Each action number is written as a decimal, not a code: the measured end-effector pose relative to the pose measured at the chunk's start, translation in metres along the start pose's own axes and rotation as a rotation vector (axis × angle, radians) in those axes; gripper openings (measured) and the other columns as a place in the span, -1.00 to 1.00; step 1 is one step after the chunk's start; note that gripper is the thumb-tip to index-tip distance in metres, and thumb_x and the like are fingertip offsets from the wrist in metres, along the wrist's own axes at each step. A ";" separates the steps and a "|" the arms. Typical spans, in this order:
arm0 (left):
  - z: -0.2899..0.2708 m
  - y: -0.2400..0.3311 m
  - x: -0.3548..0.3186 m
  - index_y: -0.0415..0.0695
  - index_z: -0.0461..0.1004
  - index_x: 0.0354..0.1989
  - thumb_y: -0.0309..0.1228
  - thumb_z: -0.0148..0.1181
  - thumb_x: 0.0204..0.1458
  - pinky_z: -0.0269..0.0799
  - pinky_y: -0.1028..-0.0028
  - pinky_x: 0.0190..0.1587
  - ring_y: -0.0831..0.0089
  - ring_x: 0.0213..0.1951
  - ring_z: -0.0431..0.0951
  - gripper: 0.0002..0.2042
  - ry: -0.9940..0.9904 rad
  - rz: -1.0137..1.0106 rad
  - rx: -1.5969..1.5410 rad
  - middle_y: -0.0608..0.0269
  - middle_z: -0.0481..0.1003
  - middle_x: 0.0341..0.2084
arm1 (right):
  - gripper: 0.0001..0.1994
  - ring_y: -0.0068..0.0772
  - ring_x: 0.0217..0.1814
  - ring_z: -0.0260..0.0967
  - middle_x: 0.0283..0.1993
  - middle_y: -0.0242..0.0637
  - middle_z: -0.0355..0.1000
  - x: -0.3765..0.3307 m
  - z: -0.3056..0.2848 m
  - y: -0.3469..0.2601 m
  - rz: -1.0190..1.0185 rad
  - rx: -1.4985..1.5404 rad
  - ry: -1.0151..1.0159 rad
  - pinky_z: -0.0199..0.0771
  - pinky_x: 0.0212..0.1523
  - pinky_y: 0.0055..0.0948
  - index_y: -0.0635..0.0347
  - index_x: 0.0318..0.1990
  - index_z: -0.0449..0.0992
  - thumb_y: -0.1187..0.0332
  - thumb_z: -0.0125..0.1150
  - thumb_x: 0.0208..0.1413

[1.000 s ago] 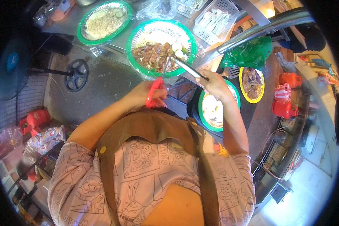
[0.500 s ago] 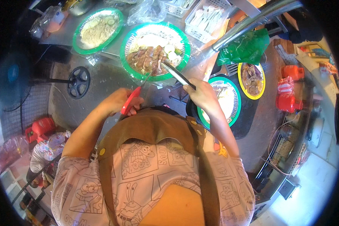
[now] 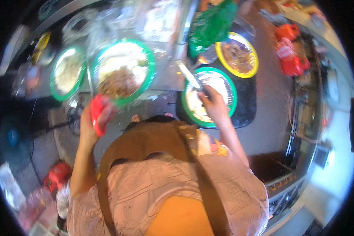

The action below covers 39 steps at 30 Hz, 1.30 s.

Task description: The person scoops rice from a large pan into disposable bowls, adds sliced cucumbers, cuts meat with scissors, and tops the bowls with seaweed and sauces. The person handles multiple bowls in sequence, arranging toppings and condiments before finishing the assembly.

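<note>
My left hand [image 3: 87, 124] grips red-handled scissors [image 3: 98, 115], blurred by motion, with the blade pointing up beside a green-rimmed plate [image 3: 152, 67]. That plate carries browned, cut-looking meat [image 3: 118, 83] over pale food. In my right hand [image 3: 215, 104] are metal tongs [image 3: 188, 75] with a dark grip, held over another green-rimmed plate [image 3: 234, 96] of whitish food. The tongs' tips point up and left; nothing can be made out between them. At the left stands a third green-rimmed plate [image 3: 54, 76] with pale noodle- or rice-like food.
A yellow-rimmed plate [image 3: 256, 61] of dark meat sits beyond the right plate, near a green plastic bag [image 3: 213, 25]. Clear plastic bags [image 3: 100, 35] lie at the back left. Red bundles [image 3: 289, 49] stand at the right, and a dark tray [image 3: 246, 108] lies under the right plate.
My right hand has drawn the tongs off the meat plate and over the right plate. My left hand has moved left with the scissors, now pointing up. The view has shifted right.
</note>
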<state>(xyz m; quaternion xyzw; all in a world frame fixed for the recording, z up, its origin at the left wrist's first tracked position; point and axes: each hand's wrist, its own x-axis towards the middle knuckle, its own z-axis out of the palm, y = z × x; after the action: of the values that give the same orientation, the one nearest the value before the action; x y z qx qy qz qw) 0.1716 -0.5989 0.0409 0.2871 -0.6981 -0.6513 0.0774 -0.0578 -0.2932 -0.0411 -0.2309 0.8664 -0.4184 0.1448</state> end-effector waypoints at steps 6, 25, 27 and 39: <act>0.030 -0.070 0.009 -0.21 0.32 -0.10 -0.46 0.20 0.08 0.54 0.32 -0.14 0.20 -0.13 0.57 -0.74 0.102 -0.236 -0.459 0.01 0.50 -0.15 | -0.67 -0.52 -0.40 0.39 -0.34 -0.24 0.48 -0.009 -0.013 -0.002 0.286 0.317 -0.011 0.41 -0.42 -0.49 0.34 -0.03 0.45 0.27 0.18 0.16; 0.020 -0.147 -0.004 -0.14 0.29 -0.07 -0.51 0.20 0.07 0.43 0.48 -0.22 0.45 -0.27 0.49 -0.72 0.316 0.023 -0.256 0.21 0.43 -0.24 | -0.62 -0.02 0.00 0.44 -0.07 -0.08 0.47 0.095 -0.120 0.115 0.426 -0.746 0.332 0.46 -0.03 -0.13 0.15 -0.03 0.48 0.14 0.17 0.07; 0.009 -0.152 -0.019 -0.16 0.30 -0.08 -0.46 0.20 0.08 0.43 0.49 -0.23 0.47 -0.30 0.48 -0.73 0.358 0.065 -0.146 0.19 0.44 -0.24 | -0.64 -0.03 0.00 0.45 -0.06 -0.08 0.48 0.096 -0.120 0.105 0.461 -0.683 0.338 0.46 -0.03 -0.13 0.12 -0.03 0.50 0.14 0.17 0.07; 0.079 -0.028 0.025 -0.25 0.34 0.12 -0.30 0.23 0.10 0.44 0.50 -0.18 0.49 -0.27 0.52 -0.55 -0.126 -0.090 -0.098 0.16 0.48 -0.18 | -0.62 -0.04 -0.08 0.49 -0.10 -0.08 0.50 0.116 -0.125 0.130 0.427 -0.790 0.363 0.51 -0.10 -0.14 0.23 -0.05 0.48 0.16 0.14 0.06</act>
<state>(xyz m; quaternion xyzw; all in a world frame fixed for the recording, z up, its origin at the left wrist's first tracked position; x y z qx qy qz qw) 0.1210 -0.5426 -0.0038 0.2724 -0.6554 -0.7042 0.0178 -0.2483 -0.2010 -0.0752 -0.0084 0.9983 -0.0517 -0.0248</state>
